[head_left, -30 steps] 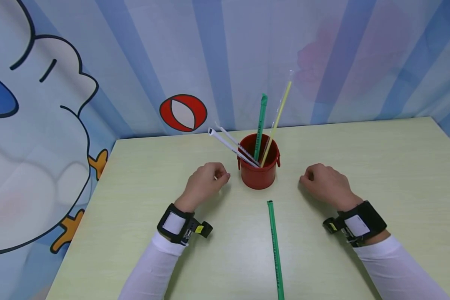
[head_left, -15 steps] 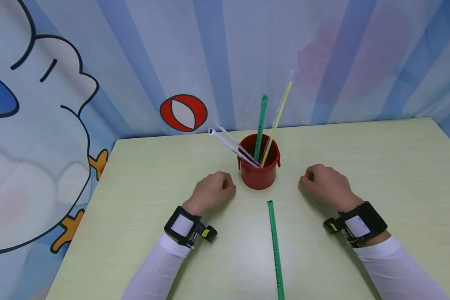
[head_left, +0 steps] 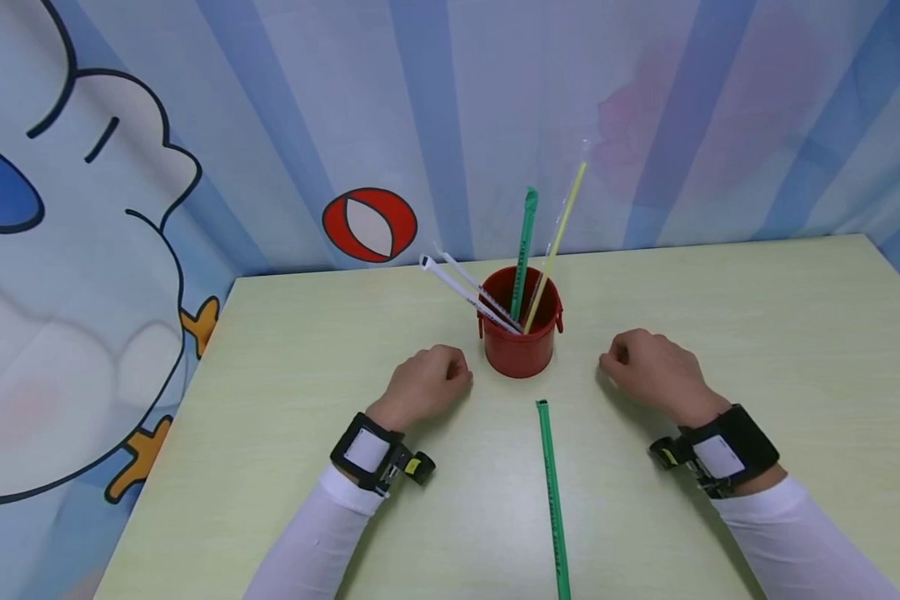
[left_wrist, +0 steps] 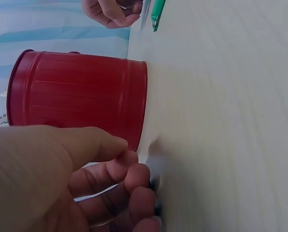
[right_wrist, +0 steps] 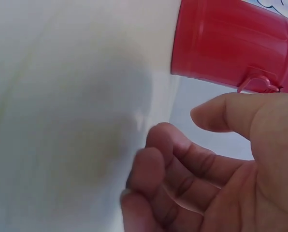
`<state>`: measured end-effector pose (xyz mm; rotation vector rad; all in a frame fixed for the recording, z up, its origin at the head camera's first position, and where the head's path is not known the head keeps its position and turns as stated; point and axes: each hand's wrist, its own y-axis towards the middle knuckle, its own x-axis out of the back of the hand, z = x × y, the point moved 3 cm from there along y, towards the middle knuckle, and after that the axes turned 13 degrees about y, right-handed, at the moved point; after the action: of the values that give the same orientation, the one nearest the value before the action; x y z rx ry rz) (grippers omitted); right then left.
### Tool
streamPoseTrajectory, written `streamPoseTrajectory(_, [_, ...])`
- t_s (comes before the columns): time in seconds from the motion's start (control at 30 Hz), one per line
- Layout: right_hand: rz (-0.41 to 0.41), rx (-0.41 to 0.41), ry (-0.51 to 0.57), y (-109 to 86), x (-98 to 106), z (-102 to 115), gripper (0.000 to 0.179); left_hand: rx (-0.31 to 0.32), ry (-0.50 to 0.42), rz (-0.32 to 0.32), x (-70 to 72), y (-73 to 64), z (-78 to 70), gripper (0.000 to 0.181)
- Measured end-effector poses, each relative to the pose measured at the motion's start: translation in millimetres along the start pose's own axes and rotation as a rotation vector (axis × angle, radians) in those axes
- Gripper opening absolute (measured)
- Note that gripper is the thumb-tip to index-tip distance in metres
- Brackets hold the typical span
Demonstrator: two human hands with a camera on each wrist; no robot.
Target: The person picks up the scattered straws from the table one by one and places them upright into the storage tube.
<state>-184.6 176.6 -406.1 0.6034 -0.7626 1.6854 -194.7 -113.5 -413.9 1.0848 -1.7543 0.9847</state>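
Observation:
My left hand (head_left: 423, 385) rests on the table just left of a small red bucket (head_left: 520, 357), fingers loosely curled, thumb near the index fingertip, nothing held. To the bucket's right lies my right hand (head_left: 651, 371), also loosely curled, with a gap between thumb and fingers in the right wrist view. Leaning in the bucket are a green wrapped straw (head_left: 523, 250), a yellow straw (head_left: 558, 229) in clear wrapping and two white wrapped straws (head_left: 457, 289). Another green wrapped straw (head_left: 552, 492) lies on the table between my forearms, pointing towards the bucket. Neither hand touches a straw.
The pale wooden table (head_left: 307, 333) ends at a blue striped backdrop (head_left: 487, 125) close behind the bucket. A cartoon figure (head_left: 67, 333) and a red-and-white ball (head_left: 370, 225) are printed on the cloth. A small handle (right_wrist: 257, 84) hangs at the bucket's side.
Over the first half second my left hand shifts right and slightly towards me, and its fingers turn a little. It then stays put. The right hand, bucket and straws keep their places.

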Motion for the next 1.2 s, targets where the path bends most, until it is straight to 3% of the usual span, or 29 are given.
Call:
streamPoseTrajectory(0.37, [0.081,0.036,-0.023,-9.4,-1,16,0.026,-0.003,0.001,0.003,0.7,1.4,-0.5,0.023])
streamPoseTrajectory(0.53, [0.100,0.085,-0.048,-17.0,-15,29,0.029,-0.004,0.004,0.002,0.4,1.4,-0.2,0.024])
streamPoseTrajectory(0.8, [0.200,0.128,-0.131,-31.4,-44,44,0.035,0.000,0.002,0.011,-0.3,0.1,0.8,0.023])
streamPoseTrajectory(1.2, [0.233,0.133,-0.174,-38.4,-58,52,0.038,0.003,0.014,0.014,-0.6,-1.1,1.3,0.023])
